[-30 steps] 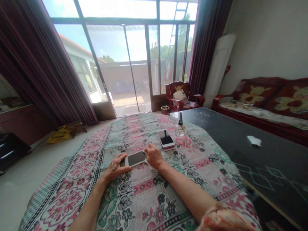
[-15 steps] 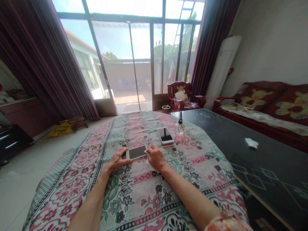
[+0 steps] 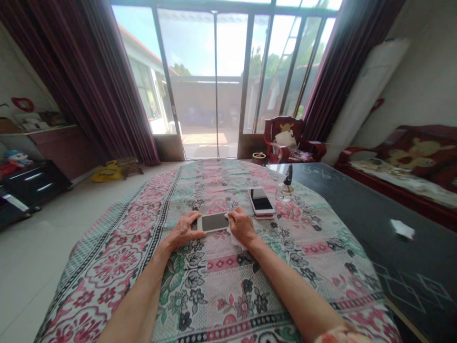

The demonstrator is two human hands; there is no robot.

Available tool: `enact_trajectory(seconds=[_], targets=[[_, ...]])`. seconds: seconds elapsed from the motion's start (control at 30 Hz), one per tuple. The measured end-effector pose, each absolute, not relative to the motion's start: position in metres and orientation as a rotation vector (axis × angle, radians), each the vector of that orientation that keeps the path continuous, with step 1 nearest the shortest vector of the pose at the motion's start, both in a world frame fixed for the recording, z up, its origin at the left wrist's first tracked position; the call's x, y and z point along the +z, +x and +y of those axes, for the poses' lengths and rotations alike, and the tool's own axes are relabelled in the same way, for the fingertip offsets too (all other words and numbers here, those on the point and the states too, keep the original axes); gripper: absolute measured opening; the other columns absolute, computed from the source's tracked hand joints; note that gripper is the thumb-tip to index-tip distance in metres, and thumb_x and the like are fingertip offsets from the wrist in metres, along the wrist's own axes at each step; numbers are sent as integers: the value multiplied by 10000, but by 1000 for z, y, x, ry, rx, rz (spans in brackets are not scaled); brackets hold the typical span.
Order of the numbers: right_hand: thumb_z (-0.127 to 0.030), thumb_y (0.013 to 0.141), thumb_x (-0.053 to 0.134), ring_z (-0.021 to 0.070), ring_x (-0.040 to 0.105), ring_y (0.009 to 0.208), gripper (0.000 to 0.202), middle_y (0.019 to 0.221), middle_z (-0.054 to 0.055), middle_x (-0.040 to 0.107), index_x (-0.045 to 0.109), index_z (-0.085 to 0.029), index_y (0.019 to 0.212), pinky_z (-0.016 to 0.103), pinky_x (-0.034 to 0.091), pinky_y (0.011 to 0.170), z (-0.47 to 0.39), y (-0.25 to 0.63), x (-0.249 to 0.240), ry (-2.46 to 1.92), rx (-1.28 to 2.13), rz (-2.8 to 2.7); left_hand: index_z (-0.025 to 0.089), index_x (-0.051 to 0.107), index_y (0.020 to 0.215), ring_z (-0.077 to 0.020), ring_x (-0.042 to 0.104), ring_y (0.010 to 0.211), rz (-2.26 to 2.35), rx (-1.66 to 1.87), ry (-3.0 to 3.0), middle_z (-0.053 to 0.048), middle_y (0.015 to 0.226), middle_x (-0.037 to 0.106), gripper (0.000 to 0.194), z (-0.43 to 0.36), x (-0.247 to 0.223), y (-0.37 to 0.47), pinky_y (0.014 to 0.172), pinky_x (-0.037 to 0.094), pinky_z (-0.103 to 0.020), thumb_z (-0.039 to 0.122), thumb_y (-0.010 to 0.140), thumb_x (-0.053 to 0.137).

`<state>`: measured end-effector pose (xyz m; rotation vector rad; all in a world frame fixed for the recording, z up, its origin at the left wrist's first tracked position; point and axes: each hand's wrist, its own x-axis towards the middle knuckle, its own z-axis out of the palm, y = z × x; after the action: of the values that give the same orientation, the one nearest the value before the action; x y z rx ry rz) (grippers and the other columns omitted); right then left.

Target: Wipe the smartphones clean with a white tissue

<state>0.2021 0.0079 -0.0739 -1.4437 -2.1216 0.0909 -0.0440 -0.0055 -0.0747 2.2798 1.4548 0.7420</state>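
Observation:
A white smartphone [image 3: 213, 222] with a dark screen lies sideways, low over the patterned tablecloth [image 3: 221, 290]. My left hand [image 3: 184, 230] grips its left end, thumb along the near edge and fingers at the far edge. At the right end, my right hand [image 3: 243, 227] is closed around a white tissue [image 3: 234, 239], its fingertips against the phone's corner. Most of the tissue is hidden under that hand. Beyond my right hand sits a stack of phones [image 3: 261, 202], the top one white with its screen up. A clear glass bottle with a black top [image 3: 284, 186] stands beside the stack.
A dark glossy table [image 3: 352, 205] adjoins on the right, with a crumpled white paper [image 3: 402, 229] on it. Past it are a red wooden armchair [image 3: 283, 138] and a sofa [image 3: 407, 152]. A yellow bag [image 3: 107, 171] lies on the floor at left, near the curtain [image 3: 103, 95].
The whole view has swung slightly left, so everything appears farther right. My left hand keeps its grip on the smartphone, and my right hand stays at its right end with the tissue.

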Motion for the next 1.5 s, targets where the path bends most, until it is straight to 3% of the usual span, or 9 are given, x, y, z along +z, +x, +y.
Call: enact_trajectory(seconds=[0.57,0.8,1.2,1.5], targets=[[-205,907,452,144,541,855,200,936,57,575,651,-192,898,225,404,764,-4,206,-70,-1454,74,-2176,201,573,1106,-262,550,1087,1427,744,2296,-78,1180,577,513,-3,-74,-43,957,416,-358,416,655,693],[-198,908,453,150,534,870,208,910,57,574,656,-188,862,232,401,781,-25,213,-67,-1412,59,-2253,214,566,1142,-277,509,1162,1466,769,2262,-85,1251,542,564,-5,-78,-44,1004,378,-372,438,644,706],[-199,902,445,163,543,894,219,963,68,587,664,-182,892,236,386,749,20,193,-62,-1548,-18,-2248,228,550,1147,-267,507,1136,1451,680,2278,-69,1254,521,568,-3,-75,-46,985,380,-360,485,664,705],[-194,909,441,170,518,895,219,942,59,576,656,-189,867,239,376,753,3,194,-58,-1447,-145,-2349,221,553,1144,-258,517,1123,1461,712,2291,-71,1264,520,573,-5,-75,-45,978,384,-359,477,657,716]])
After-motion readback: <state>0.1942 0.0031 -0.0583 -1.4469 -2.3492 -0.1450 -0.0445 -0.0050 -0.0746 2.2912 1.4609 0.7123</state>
